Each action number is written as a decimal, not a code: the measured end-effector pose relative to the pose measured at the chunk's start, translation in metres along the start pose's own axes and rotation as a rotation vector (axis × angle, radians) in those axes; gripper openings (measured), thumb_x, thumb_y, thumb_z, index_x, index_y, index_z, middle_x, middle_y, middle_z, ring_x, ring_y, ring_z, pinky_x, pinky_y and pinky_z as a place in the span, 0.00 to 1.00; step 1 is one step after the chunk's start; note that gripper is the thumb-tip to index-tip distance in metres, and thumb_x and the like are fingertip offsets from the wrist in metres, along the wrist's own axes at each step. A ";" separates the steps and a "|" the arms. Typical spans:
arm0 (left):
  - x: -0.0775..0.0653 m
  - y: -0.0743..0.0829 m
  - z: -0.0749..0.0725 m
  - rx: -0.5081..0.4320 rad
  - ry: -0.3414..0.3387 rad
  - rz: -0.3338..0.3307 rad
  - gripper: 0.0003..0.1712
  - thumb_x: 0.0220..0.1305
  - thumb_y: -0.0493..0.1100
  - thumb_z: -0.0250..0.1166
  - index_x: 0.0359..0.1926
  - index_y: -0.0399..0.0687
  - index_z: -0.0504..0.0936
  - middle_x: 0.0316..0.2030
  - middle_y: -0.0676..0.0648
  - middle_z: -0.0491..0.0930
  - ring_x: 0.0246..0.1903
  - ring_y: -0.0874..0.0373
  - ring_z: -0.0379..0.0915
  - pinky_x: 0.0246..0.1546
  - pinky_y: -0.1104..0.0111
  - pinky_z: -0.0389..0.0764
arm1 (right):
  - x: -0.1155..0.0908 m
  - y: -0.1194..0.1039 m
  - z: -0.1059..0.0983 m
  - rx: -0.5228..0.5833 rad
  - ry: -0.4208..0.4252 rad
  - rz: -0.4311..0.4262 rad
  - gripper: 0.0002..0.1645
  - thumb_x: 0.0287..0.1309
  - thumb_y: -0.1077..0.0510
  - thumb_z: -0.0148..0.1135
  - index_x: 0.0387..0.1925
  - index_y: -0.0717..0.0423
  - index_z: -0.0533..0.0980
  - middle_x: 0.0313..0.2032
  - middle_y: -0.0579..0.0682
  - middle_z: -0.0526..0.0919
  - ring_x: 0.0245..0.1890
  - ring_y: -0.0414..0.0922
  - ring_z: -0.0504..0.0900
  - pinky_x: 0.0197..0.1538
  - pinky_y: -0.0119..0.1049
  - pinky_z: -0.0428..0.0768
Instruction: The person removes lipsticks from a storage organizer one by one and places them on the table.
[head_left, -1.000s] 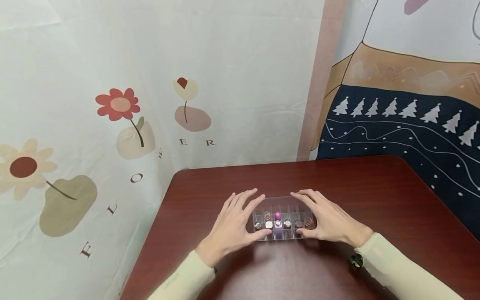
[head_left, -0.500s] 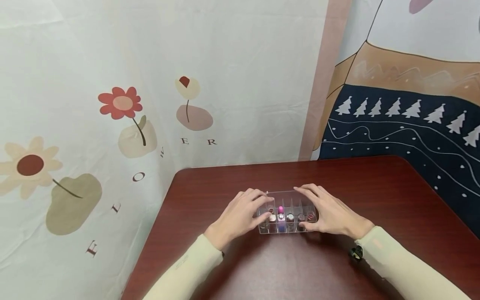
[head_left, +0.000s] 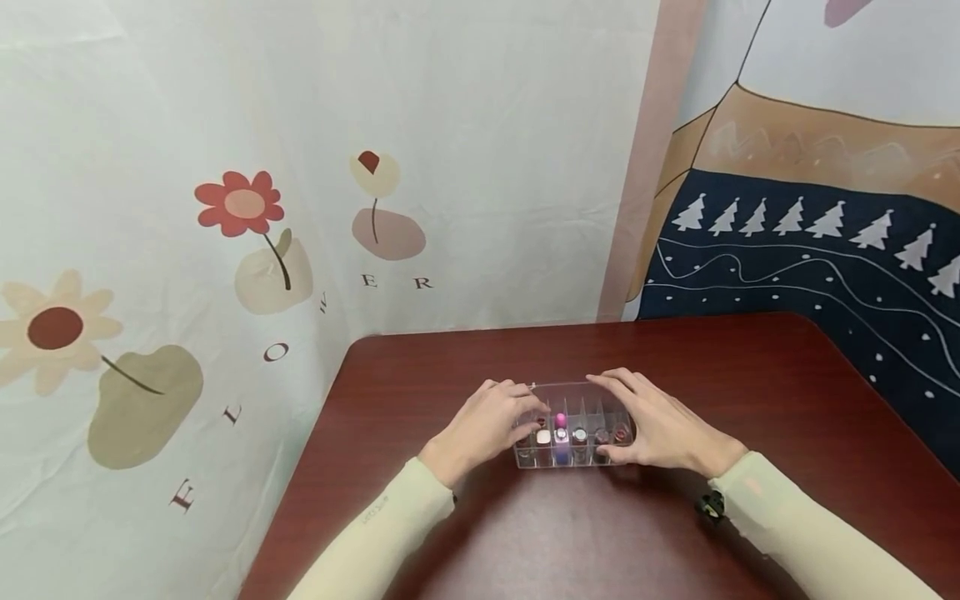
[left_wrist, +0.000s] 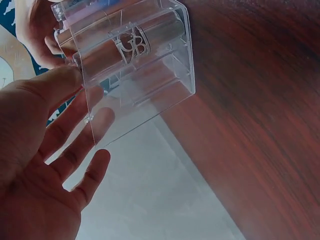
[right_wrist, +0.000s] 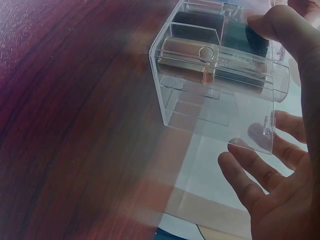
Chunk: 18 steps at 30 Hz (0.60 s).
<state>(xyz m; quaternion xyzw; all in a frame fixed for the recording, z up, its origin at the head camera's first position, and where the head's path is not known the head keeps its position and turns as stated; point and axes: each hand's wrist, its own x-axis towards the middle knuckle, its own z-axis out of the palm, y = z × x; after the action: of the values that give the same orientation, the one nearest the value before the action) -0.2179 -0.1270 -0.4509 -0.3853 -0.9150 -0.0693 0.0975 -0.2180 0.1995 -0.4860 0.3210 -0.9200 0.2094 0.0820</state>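
A clear compartmented lipstick organizer (head_left: 592, 396) stands on the dark red table in the head view, holding several lipsticks. One has a bright pink top (head_left: 561, 420), another a white cap (head_left: 543, 437). My left hand (head_left: 491, 421) is at its left end, thumb by the top of a logo-banded lipstick tube (left_wrist: 105, 61) and fingers loosely spread behind the clear side panel. At the right end, my right hand (head_left: 663, 425) holds the organizer, thumb over a dark green lipstick tube (right_wrist: 242, 37) at the front and fingers behind its back edge.
The wooden table (head_left: 420, 367) reaches back to a white flower-print cloth (head_left: 487, 167). A dark blue cloth with white trees (head_left: 810, 250) hangs along the right. Something dark and round is at the right wrist (head_left: 711, 506).
The organizer has shifted slightly away and right in the head view. My left hand has moved in over its left end, fingers closer together; my right hand has kept its hold.
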 end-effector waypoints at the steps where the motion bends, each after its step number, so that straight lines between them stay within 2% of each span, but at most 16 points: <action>1: 0.000 0.000 0.000 0.000 0.000 -0.002 0.14 0.78 0.51 0.80 0.60 0.62 0.96 0.56 0.59 0.95 0.56 0.56 0.91 0.60 0.56 0.88 | 0.000 0.000 0.000 0.003 -0.003 0.001 0.65 0.54 0.37 0.92 0.88 0.44 0.69 0.76 0.48 0.79 0.70 0.49 0.82 0.67 0.56 0.92; 5: -0.002 0.000 0.003 -0.013 0.015 0.000 0.13 0.78 0.49 0.80 0.59 0.61 0.96 0.56 0.58 0.95 0.55 0.57 0.91 0.58 0.57 0.89 | 0.001 -0.001 0.001 0.011 -0.012 0.001 0.64 0.54 0.37 0.92 0.87 0.44 0.70 0.75 0.48 0.80 0.69 0.49 0.83 0.67 0.56 0.92; 12: -0.003 -0.003 0.006 -0.041 0.096 0.037 0.13 0.76 0.48 0.82 0.58 0.57 0.96 0.53 0.56 0.95 0.52 0.58 0.92 0.55 0.59 0.90 | 0.000 0.000 0.001 0.002 0.000 -0.004 0.64 0.53 0.37 0.93 0.86 0.44 0.71 0.74 0.47 0.80 0.68 0.48 0.83 0.66 0.57 0.92; 18: -0.007 -0.005 0.005 -0.057 0.161 0.042 0.14 0.77 0.47 0.81 0.59 0.55 0.96 0.51 0.55 0.94 0.43 0.59 0.90 0.55 0.58 0.92 | 0.004 0.000 0.002 -0.011 0.019 -0.043 0.65 0.51 0.38 0.94 0.86 0.47 0.71 0.74 0.48 0.81 0.69 0.49 0.84 0.67 0.56 0.92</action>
<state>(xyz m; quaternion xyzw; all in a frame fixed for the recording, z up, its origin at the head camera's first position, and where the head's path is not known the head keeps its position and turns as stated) -0.2173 -0.1349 -0.4578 -0.4004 -0.8935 -0.1239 0.1611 -0.2210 0.1971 -0.4867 0.3383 -0.9132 0.2056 0.0968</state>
